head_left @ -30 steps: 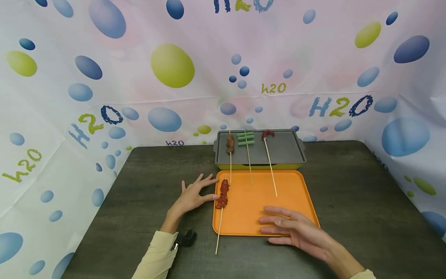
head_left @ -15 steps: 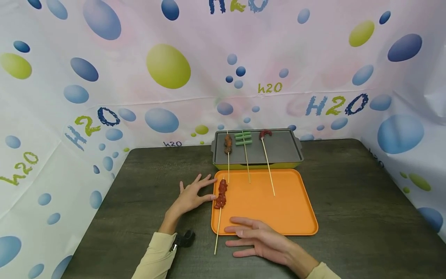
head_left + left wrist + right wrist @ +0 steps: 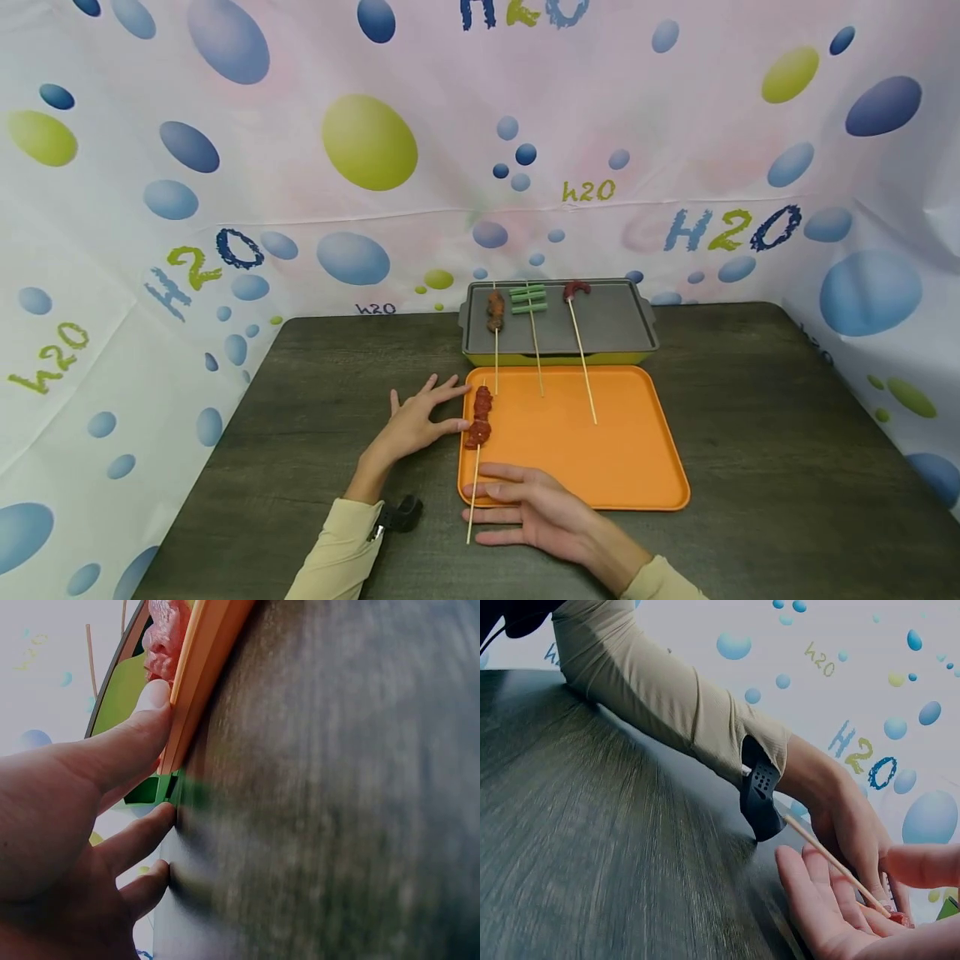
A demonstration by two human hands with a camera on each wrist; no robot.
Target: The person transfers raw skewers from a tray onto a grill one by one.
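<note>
An orange tray (image 3: 585,450) lies on the dark table, with a red meat skewer (image 3: 481,417) along its left side; the bare stick end reaches past the front rim. My left hand (image 3: 411,425) spreads at the tray's left edge. In the left wrist view its thumb (image 3: 146,720) touches the orange rim beside the meat, other fingertips resting on the table. My right hand (image 3: 543,512) is at the tray's front left, fingers extended around the stick. The right wrist view has the stick (image 3: 832,859) passing between thumb and fingers, the thumb apart from them.
Behind the tray stands a grey grill pan (image 3: 618,317). On it lie a brown meat skewer (image 3: 496,310), a green vegetable skewer (image 3: 529,298) and a dark red curled skewer (image 3: 576,289), their sticks extending over the tray. A patterned curtain (image 3: 450,108) hangs behind the table.
My right hand has moved left across the tray's front to the meat skewer's stick. The left hand has stayed in place at the tray's edge.
</note>
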